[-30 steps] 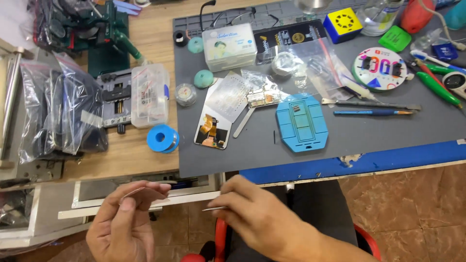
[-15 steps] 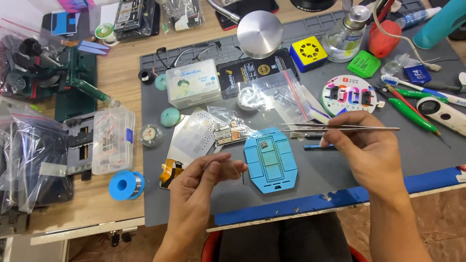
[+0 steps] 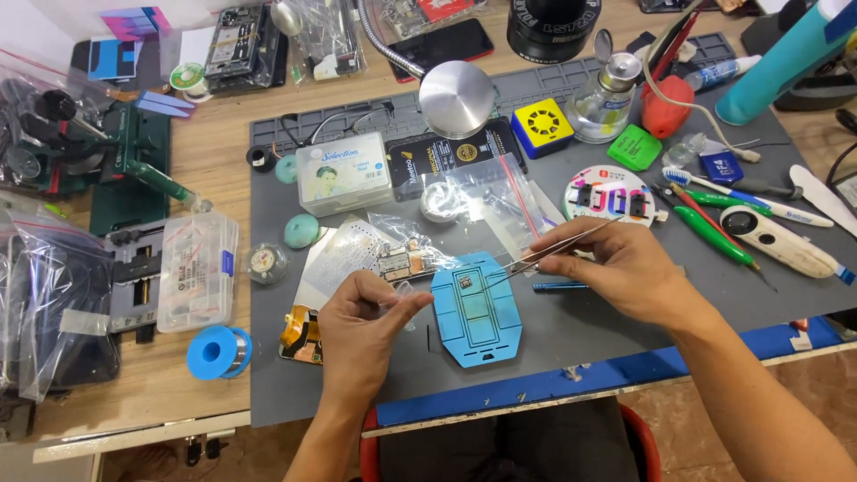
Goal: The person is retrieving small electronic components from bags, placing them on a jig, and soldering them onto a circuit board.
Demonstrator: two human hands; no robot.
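Observation:
My right hand point(image 3: 620, 268) holds thin metal tweezers point(image 3: 553, 248) whose tips reach toward a small dark chip on a blue holder plate point(image 3: 478, 308) lying on the grey work mat point(image 3: 625, 348). My left hand point(image 3: 361, 326) pinches a small clear plastic piece between thumb and fingers just left of the blue plate. A small circuit board point(image 3: 403, 261) in a clear bag lies right above my left hand. A phone part with an orange flex point(image 3: 299, 335) lies under my left wrist side.
A white box point(image 3: 344, 171), yellow cube point(image 3: 542, 127), round metal disc on a gooseneck point(image 3: 457, 87), glass bottle point(image 3: 605, 103), round tool holder point(image 3: 610, 196), green and white pens point(image 3: 714, 232) crowd the mat's back. A clear parts box point(image 3: 198, 268), blue solder spool point(image 3: 214, 351) and plastic bags point(image 3: 45, 295) lie left.
Both hands rose from below the table's edge onto the mat. My right hand brought the tweezers down to the blue plate; my left hand moved up beside the plate.

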